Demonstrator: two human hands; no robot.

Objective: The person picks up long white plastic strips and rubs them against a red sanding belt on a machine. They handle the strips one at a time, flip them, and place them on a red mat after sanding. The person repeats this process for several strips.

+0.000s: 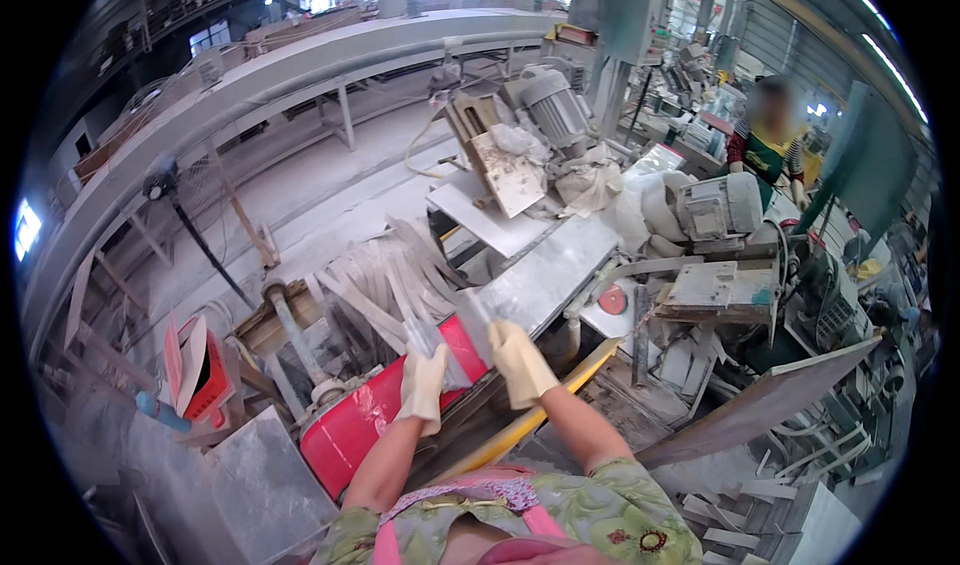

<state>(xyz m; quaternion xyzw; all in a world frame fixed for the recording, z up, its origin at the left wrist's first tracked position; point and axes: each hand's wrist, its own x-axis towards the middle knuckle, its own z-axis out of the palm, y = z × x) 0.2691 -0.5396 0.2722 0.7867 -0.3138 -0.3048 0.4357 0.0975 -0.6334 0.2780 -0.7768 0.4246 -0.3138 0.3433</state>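
Note:
Both of my hands wear cream gloves and work above a long, narrow machine bed with a red surface (350,427). My left hand (424,387) is closed round a thin grey strip (422,339), blurred, which points up and away. In my right hand (520,361), just to the right, is a flat grey tile piece (470,323), held on edge and also smeared by motion. Its lower part hangs over the red surface. Beyond my left hand lies a pile of long pale strips (400,255). A smooth grey metal bed (550,275) continues away from the red part.
A yellow bar (530,420) runs along the near side of the bed. Motors (555,105) and dusty machinery stand ahead. To the right are a tilted board (760,405) and stacked strips (740,525); a red box (205,375) is at left. A co-worker (770,145) stands far right.

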